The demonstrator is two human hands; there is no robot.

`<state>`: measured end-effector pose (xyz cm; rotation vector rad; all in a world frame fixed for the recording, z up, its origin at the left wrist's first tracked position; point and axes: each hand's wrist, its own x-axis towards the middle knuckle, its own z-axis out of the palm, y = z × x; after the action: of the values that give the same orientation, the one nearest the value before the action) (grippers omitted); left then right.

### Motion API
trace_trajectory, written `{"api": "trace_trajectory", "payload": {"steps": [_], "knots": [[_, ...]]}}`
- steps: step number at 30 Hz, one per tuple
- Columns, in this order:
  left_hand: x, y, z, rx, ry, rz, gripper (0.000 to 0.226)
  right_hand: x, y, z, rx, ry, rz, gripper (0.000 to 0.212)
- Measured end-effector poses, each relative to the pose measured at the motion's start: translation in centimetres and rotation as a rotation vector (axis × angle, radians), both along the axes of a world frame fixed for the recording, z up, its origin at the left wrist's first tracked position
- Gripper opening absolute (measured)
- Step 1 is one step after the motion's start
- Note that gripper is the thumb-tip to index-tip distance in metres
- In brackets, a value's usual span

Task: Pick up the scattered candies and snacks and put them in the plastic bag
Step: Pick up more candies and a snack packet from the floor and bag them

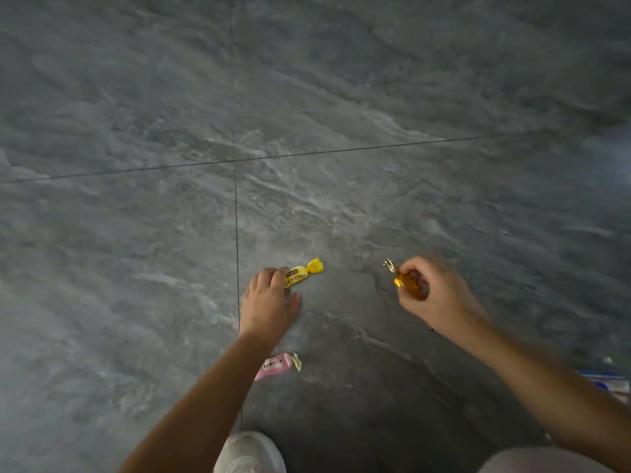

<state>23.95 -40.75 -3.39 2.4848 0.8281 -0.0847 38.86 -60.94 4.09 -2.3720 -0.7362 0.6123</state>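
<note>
A yellow wrapped candy [304, 273] lies on the grey stone floor. My left hand [271, 300] reaches down over its near end, fingers touching it, thumb spread to the right. My right hand [432, 290] is closed around an amber, gold-wrapped candy [404, 281] whose twisted end sticks out to the upper left. A pink wrapped candy [275, 365] lies on the floor under my left forearm, partly hidden by it. Only a blue, white and red wrapper edge [611, 384] shows at the right border; I cannot tell whether it is the plastic bag.
The floor is large grey marbled tiles with dark grout lines [236, 233] crossing just beyond my hands. My light shoe [249, 454] and a knee [532, 460] are at the bottom edge.
</note>
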Motion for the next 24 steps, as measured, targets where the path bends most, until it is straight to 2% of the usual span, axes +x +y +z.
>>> {"api": "trace_trajectory", "payload": {"steps": [7, 14, 17, 20, 24], "knots": [[1.4, -0.3, -0.9, 0.009, 0.100, 0.026, 0.029, -0.5, 0.0, -0.4, -0.004, 0.015, 0.018, 0.020], [-2.3, -0.5, 0.7, -0.100, -0.058, 0.204, 0.023, -1.2, 2.6, -1.4, 0.001, 0.041, 0.087, 0.021], [-5.0, 0.1, 3.2, -0.093, -0.101, 0.256, 0.022, -2.3, 5.0, -1.9, 0.018, 0.053, 0.111, 0.021], [-7.4, 0.8, 7.7, -0.077, -0.185, 0.311, 0.033, -3.8, 6.6, -2.1, 0.068, 0.024, 0.085, 0.020], [-9.0, 1.7, 16.6, -0.066, -0.273, 0.317, 0.031, -5.6, 5.6, 0.7, 0.042, 0.064, -0.073, 0.022]]}}
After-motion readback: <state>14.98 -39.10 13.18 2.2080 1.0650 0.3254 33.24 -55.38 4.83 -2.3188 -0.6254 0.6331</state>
